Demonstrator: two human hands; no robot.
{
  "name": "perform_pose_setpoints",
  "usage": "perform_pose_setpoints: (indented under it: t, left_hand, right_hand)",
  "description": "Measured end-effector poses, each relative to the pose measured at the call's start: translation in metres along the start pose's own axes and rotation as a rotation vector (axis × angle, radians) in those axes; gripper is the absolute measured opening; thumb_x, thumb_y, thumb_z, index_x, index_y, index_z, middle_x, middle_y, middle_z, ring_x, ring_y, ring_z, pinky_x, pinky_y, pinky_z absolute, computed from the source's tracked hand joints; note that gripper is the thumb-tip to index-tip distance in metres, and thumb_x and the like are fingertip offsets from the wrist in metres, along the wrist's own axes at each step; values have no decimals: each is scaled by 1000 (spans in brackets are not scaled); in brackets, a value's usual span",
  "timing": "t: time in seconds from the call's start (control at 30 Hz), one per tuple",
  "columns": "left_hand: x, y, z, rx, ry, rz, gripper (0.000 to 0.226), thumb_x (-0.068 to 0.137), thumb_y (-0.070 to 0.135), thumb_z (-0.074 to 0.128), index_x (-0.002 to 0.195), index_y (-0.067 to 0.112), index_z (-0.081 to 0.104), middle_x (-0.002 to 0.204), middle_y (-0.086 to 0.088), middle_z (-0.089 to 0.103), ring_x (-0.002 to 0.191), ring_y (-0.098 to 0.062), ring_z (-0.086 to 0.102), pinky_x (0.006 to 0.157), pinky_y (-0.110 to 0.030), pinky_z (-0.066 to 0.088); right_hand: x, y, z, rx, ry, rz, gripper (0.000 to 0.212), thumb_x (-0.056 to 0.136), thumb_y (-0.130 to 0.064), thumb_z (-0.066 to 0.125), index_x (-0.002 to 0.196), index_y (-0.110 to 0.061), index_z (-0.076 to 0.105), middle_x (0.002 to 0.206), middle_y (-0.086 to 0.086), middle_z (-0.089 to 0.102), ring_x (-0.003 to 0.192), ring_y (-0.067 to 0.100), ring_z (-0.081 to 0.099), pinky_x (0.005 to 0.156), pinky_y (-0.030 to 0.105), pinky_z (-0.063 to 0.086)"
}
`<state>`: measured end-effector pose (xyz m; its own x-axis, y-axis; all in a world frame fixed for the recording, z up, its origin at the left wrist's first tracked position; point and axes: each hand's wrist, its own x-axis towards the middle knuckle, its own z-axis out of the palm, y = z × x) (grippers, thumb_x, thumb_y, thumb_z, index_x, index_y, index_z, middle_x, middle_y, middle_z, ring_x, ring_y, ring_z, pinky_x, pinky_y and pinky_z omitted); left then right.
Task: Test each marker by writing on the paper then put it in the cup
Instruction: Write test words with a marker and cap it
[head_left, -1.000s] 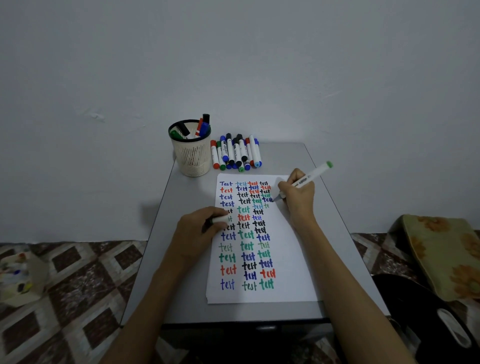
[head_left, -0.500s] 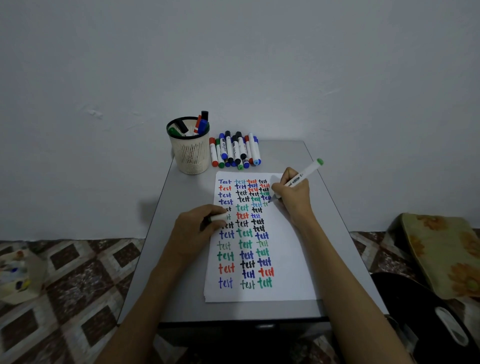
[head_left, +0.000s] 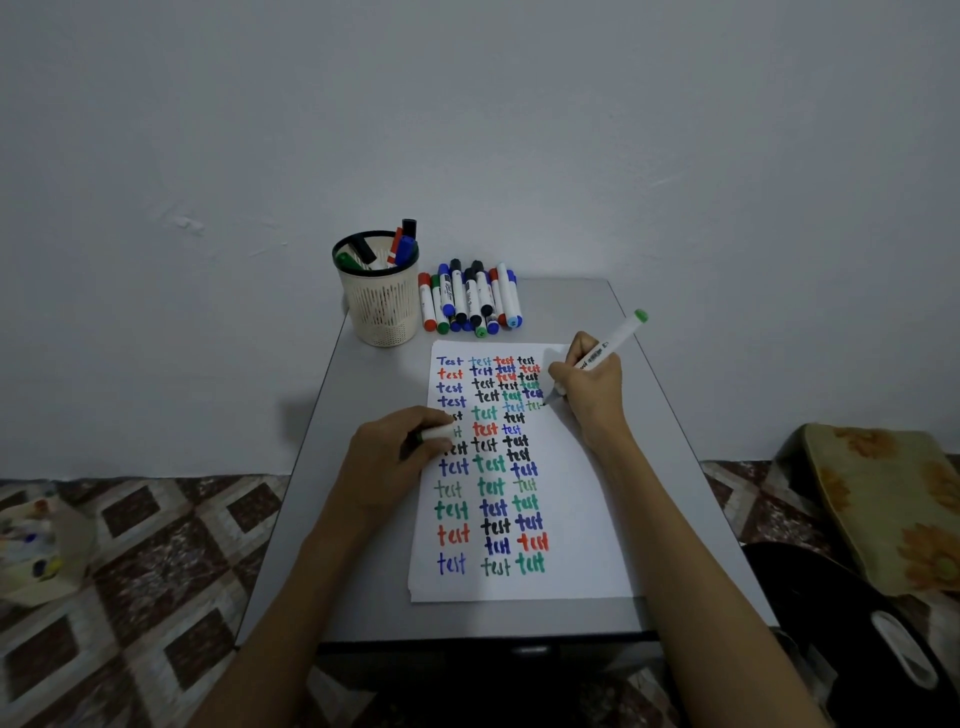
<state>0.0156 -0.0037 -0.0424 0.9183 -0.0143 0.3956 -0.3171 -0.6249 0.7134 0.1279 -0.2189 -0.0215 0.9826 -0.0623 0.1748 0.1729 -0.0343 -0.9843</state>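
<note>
- right hand (head_left: 589, 387) grips green-ended marker (head_left: 602, 356), tip on paper (head_left: 571, 493) at upper right of the "test" rows
- left hand (head_left: 397, 452) holds the cap (head_left: 438, 432), resting on paper's left edge
- cup (head_left: 382, 299) at counter (head_left: 363, 597) back left, holding markers; marker pile (head_left: 470, 301) just beside it

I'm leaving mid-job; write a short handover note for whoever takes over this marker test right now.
Right hand holds the green-ended marker, tip on the paper, mid-word.
Left hand pinches what looks like its cap, resting on the paper.
The cup holds several markers; a pile of markers lies beside it.
Done: many "test" words written.
Left: finish, cap it, drop it in the cup, then test the pile.
</note>
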Motion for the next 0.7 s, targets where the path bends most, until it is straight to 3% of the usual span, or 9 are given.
perform_pose_setpoints:
  t: [0.2, 0.37, 0.47, 0.6, 0.7]
  left_hand:
    - [0, 1, -1, 14, 9, 14, 22, 85, 22, 65, 106, 16, 65, 98, 9, 64, 82, -1, 63, 69, -13, 52]
    - [0, -1, 0, 20, 12, 23, 22, 85, 22, 65, 106, 16, 64, 99, 8, 65, 82, -3, 64, 69, -15, 53]
    - [1, -3, 0, 29, 10, 41, 24, 84, 23, 67, 106, 14, 65, 101, 5, 66, 83, -7, 65, 70, -19, 54]
    - [1, -5, 1, 19, 12, 40, 26, 82, 24, 68, 105, 13, 65, 101, 3, 67, 84, -8, 65, 71, -19, 54]
    - [1, -5, 1, 15, 15, 31, 22, 85, 22, 66, 105, 14, 64, 100, 4, 67, 82, -7, 66, 69, -22, 56]
  right_hand:
    - [-2, 0, -1, -17, -12, -20, 37, 80, 15, 56, 65, -12, 38, 58, 6, 41, 43, -1, 45, 48, 15, 43]
    - [-1, 0, -1, 49, -58, 32, 38, 78, 20, 52, 64, -12, 36, 61, 5, 43, 53, 4, 55, 53, 20, 49]
    - [-2, -3, -1, 91, -45, 22, 38, 78, 21, 52, 63, -11, 38, 58, 6, 40, 46, 4, 48, 47, 18, 44]
    - [0, -4, -9, 325, 85, 26, 29, 82, -2, 71, 68, -14, 48, 59, 5, 52, 44, 10, 38, 41, 19, 36]
    - [-4, -7, -9, 406, 75, -3, 22, 79, -6, 75, 75, -12, 54, 65, 6, 61, 52, 14, 51, 48, 22, 44]
